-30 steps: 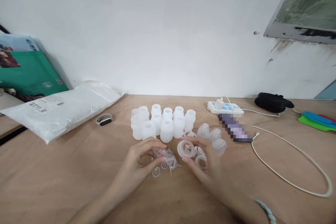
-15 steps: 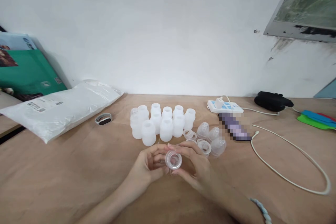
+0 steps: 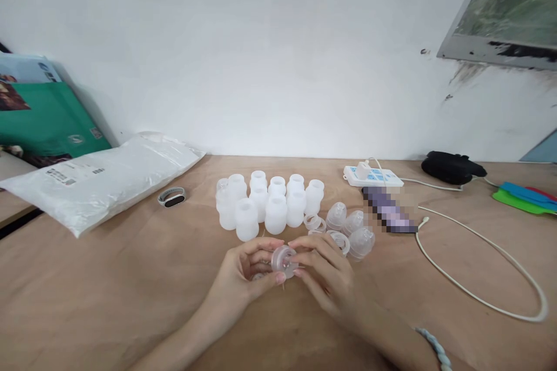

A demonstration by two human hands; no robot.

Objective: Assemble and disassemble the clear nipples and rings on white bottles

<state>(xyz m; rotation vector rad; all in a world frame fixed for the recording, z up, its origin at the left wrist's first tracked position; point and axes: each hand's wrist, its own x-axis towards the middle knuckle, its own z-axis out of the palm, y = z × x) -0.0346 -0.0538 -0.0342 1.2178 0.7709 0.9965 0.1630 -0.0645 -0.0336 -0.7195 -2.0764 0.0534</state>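
My left hand (image 3: 246, 275) and my right hand (image 3: 324, 275) meet just above the wooden table (image 3: 108, 278), both pinching one small clear plastic ring cap (image 3: 284, 259) between their fingertips. Under the hands lie a few small clear parts, mostly hidden. Behind the hands stands a cluster of several small white plastic bottles (image 3: 270, 203). To the right of the hands lie clear domed caps (image 3: 353, 232) and clear rings (image 3: 314, 222).
A white plastic bag (image 3: 104, 177) lies at the left, a wristband (image 3: 172, 197) beside it. Green and blue folders (image 3: 43, 116) lean on the wall. At the right: a power strip (image 3: 369, 176), a white cable (image 3: 487, 278), a black object (image 3: 452, 168).
The right hand picked the ring cap up off the table and brought it to the left hand. Both hands now hold it, turned slightly compared with half a second ago.
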